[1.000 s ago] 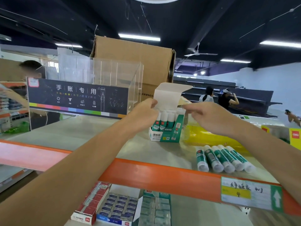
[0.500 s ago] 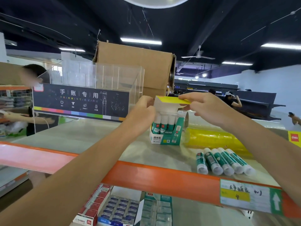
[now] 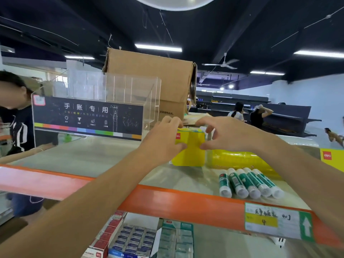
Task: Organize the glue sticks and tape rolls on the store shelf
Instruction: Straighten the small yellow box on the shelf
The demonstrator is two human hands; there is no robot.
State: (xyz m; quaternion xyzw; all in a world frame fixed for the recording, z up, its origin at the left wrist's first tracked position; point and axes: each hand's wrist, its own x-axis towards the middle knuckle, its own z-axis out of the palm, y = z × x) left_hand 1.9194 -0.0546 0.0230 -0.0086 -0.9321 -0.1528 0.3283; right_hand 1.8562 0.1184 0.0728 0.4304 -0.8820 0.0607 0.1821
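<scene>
A yellow glue stick box stands on the top shelf, its lid folded down over the front. My left hand grips its left side, thumb on the front and fingers over the top. My right hand pinches its right edge with curled fingers. Several loose green-and-white glue sticks lie side by side near the shelf's front edge to the right. A yellow wrapped pack of tape rolls lies behind them, right of the box.
A clear acrylic display with a dark label stands at the left, a cardboard carton behind it. An orange price rail runs along the front. Boxed goods fill the lower shelf. A person stands at the far left.
The box's lid, raised a second ago with the glue sticks showing, has been folded down over the front. Both hands moved lower onto the box's sides.
</scene>
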